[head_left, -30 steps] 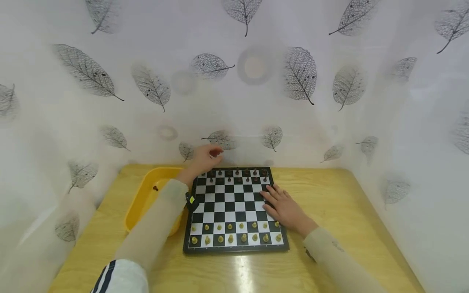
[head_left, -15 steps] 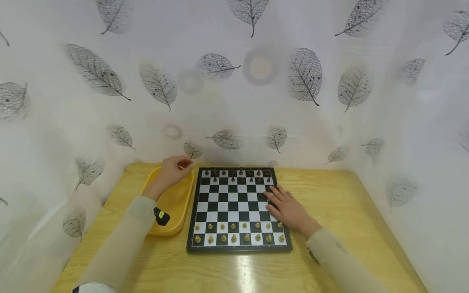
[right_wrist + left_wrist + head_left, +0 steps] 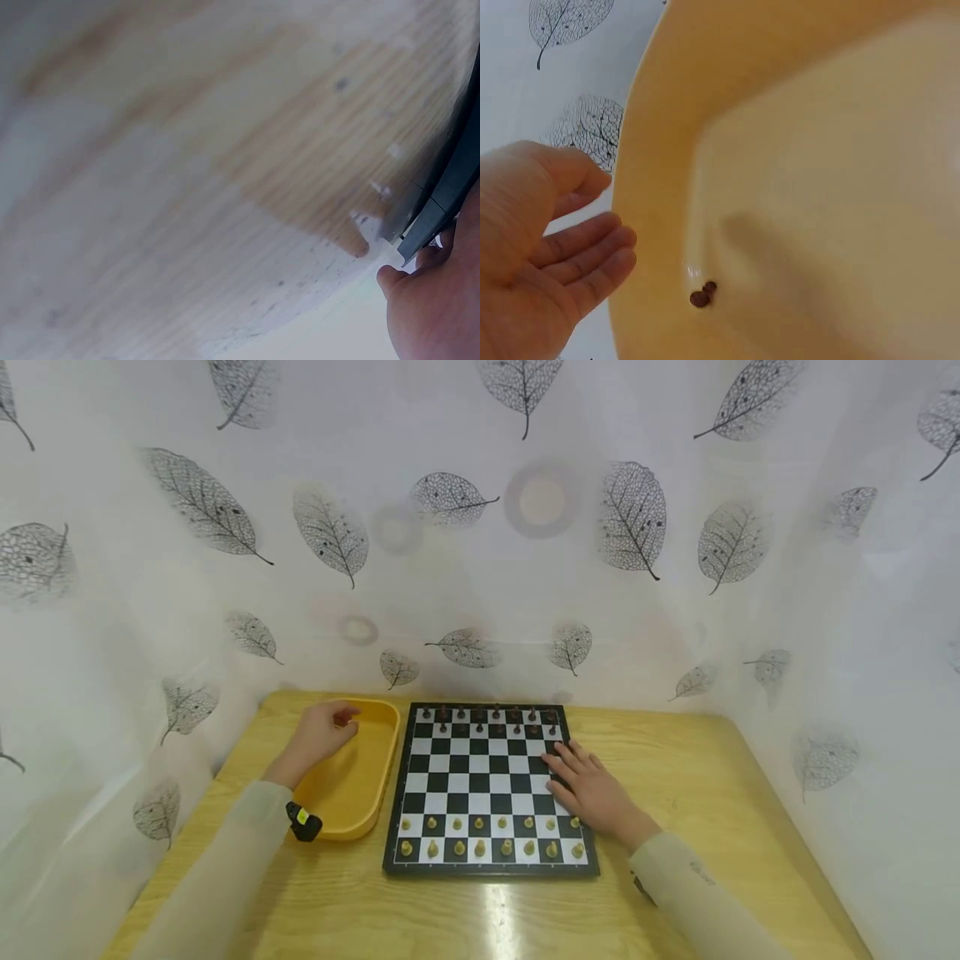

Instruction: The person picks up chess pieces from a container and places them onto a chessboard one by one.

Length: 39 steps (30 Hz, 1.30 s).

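Observation:
My left hand (image 3: 324, 732) is over the far left part of a yellow plastic basin (image 3: 392, 752), fingers loosely bent and nothing between them. In the left wrist view a small dark red chess pawn (image 3: 703, 295) lies on the basin floor near the wall, beyond the fingertips; in the head view the hand hides it. My right hand (image 3: 600, 793) lies with fingers spread on the right edge of a black-and-white chessboard (image 3: 468, 782). Yellowish chess pieces (image 3: 480, 848) fill the two near rows. Dark red pieces (image 3: 480, 727) stand along the two far rows.
Basin and board stand side by side on a wooden table (image 3: 652, 760). A pale curtain (image 3: 480, 585) printed with leaves surrounds the table at the back and sides. A small black camera (image 3: 303, 822) sits on the left wrist.
My left hand has moved left from above the far left corner of the board to over the basin. The right hand stays on the board's edge. The head view has shifted slightly.

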### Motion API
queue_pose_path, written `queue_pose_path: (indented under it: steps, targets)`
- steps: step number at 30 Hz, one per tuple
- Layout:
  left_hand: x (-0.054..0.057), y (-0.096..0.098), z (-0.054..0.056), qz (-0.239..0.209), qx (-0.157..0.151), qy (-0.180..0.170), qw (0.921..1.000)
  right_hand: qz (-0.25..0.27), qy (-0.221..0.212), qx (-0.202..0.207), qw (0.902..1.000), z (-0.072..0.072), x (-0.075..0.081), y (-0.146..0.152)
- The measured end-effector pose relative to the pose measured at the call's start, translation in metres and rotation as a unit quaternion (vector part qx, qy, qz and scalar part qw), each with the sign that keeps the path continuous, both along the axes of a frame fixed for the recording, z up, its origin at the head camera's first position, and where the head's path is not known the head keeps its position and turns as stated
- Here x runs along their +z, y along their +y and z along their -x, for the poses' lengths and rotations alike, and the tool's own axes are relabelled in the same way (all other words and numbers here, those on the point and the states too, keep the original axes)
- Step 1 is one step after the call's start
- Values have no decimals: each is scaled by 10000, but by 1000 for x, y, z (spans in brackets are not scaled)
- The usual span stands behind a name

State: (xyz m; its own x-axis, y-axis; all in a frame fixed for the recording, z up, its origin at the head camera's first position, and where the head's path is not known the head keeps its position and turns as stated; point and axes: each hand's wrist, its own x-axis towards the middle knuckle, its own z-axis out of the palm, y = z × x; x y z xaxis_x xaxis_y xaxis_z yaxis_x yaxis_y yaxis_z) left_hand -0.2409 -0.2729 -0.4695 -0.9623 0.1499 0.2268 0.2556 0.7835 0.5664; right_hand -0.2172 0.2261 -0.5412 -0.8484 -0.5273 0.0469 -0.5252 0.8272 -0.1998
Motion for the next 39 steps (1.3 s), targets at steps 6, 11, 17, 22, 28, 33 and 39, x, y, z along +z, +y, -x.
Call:
queue_pose_path:
  steps: [6,11,17,22,28,33,39]
  targets:
    - [1,-12,-3,469,156,-217,9985,-34,44,8,10000,1,-1,1]
    - [0,-19,-3,763,213,-536,9954,-22,20,20,10000,1,-1,1]
    - [-2,-17,-2,906,178,-1294,9873,-14,-6,-7,10000,1,0,0]
    - [-5,-14,-3,1173,181,-1495,9816,-22,24,-5,10000,1,-1,-1]
    - [-8,-14,-4,1331,85,-1469,9801,10,30,31,10000,1,0,-1]
    - [-11,-15,-4,1361,54,-1258,9827,86,52,49,9999,2,2,-2]
    - [-19,-13,-6,1722,-24,-944,9805,59,8,26,10000,1,1,-2]
